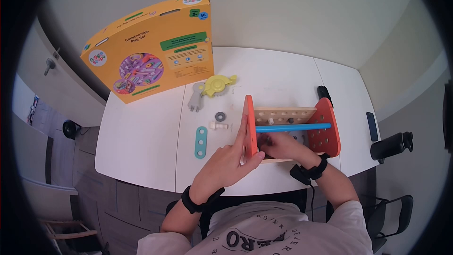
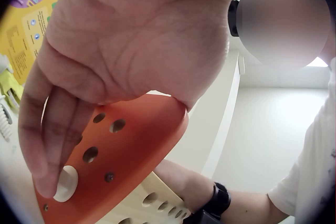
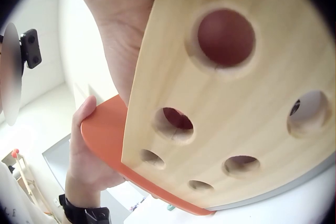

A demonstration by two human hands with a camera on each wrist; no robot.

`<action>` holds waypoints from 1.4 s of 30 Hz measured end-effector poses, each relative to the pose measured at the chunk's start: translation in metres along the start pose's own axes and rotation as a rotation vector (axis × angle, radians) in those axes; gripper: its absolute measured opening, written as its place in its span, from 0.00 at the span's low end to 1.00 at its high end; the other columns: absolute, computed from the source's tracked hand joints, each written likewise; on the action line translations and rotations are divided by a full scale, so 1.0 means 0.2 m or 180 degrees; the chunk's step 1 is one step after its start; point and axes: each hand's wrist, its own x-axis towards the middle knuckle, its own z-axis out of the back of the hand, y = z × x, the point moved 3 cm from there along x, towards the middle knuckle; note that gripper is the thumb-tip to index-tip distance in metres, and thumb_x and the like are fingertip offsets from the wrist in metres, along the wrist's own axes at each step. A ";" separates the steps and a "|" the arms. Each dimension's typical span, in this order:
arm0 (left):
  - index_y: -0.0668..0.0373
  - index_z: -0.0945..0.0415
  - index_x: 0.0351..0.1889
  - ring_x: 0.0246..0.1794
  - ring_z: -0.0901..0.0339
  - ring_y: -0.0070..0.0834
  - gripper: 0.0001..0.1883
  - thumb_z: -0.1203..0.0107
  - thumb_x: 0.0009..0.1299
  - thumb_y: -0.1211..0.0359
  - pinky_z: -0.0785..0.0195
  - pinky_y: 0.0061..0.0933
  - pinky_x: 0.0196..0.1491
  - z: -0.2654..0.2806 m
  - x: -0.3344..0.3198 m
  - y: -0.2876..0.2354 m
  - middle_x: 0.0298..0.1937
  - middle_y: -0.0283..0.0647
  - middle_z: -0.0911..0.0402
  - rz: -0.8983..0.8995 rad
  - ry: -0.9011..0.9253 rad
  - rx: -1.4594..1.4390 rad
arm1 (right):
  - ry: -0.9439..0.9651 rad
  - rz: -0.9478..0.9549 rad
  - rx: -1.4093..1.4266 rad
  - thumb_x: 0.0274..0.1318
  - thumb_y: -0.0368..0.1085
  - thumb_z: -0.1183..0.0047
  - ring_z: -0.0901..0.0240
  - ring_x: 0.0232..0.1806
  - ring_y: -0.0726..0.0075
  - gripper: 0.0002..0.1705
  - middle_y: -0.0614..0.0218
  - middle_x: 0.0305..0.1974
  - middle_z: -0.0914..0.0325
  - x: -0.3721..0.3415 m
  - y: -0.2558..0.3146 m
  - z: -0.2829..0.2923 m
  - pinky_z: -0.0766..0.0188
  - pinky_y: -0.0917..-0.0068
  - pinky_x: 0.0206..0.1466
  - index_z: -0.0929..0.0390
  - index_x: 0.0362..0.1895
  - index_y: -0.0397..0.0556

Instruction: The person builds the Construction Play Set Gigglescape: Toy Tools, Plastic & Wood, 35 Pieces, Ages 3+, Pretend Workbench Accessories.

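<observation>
A toy workbench has orange end panels (image 1: 333,130), pale wooden boards with holes (image 3: 173,71) and a blue rod (image 1: 292,128). My left hand (image 1: 226,163) grips the near-left orange panel (image 2: 139,140), thumb along its edge. In the left wrist view, my fingertips press a cream round bolt head (image 2: 66,184) at a hole in that panel. Inside the frame, under the rod, my right hand (image 1: 285,145) reaches to the panel's inner face, its fingers curled round a small dark piece (image 1: 267,140), partly hidden. The wooden board covers those fingers in the right wrist view.
Left of the workbench lie a teal strip (image 1: 201,142), a cream screw (image 1: 218,125), a grey ring (image 1: 220,116) and a yellow-and-grey toy saw (image 1: 218,86). A yellow box (image 1: 155,49) stands behind. At right are a black bottle (image 1: 390,146) and a phone (image 1: 372,126).
</observation>
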 end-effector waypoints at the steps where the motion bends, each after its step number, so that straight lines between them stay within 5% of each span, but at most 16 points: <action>1: 0.64 0.69 0.84 0.42 0.13 0.57 0.51 0.48 0.78 0.49 0.20 0.43 0.52 0.00 0.00 0.00 0.41 0.59 0.13 -0.0036 -0.0021 -0.0005 | 0.0043 0.0114 0.0016 0.55 0.17 0.48 0.19 0.46 0.66 0.22 0.63 0.43 0.19 0.00 0.01 0.00 0.22 0.68 0.51 0.25 0.54 0.44; 7: 0.65 0.69 0.84 0.43 0.13 0.57 0.51 0.48 0.78 0.48 0.21 0.44 0.52 0.00 0.00 0.00 0.41 0.60 0.13 -0.0008 -0.0006 0.0043 | 0.0192 0.0232 0.0147 0.56 0.18 0.46 0.19 0.50 0.65 0.31 0.61 0.48 0.17 0.01 -0.05 -0.02 0.22 0.67 0.52 0.28 0.65 0.48; 16: 0.65 0.69 0.84 0.43 0.13 0.57 0.51 0.48 0.77 0.48 0.20 0.44 0.52 0.00 0.00 -0.01 0.41 0.61 0.13 -0.0002 -0.0009 0.0030 | -0.0002 0.0106 -0.0093 0.54 0.20 0.45 0.21 0.42 0.68 0.18 0.65 0.38 0.20 0.01 -0.01 -0.01 0.23 0.68 0.46 0.23 0.50 0.45; 42: 0.64 0.68 0.84 0.42 0.13 0.57 0.51 0.47 0.77 0.49 0.20 0.43 0.51 -0.01 0.00 0.01 0.42 0.60 0.13 -0.0119 -0.0073 0.0034 | -0.0014 0.0281 0.0059 0.55 0.20 0.43 0.26 0.37 0.72 0.18 0.69 0.36 0.24 0.01 -0.05 -0.02 0.26 0.70 0.43 0.24 0.49 0.45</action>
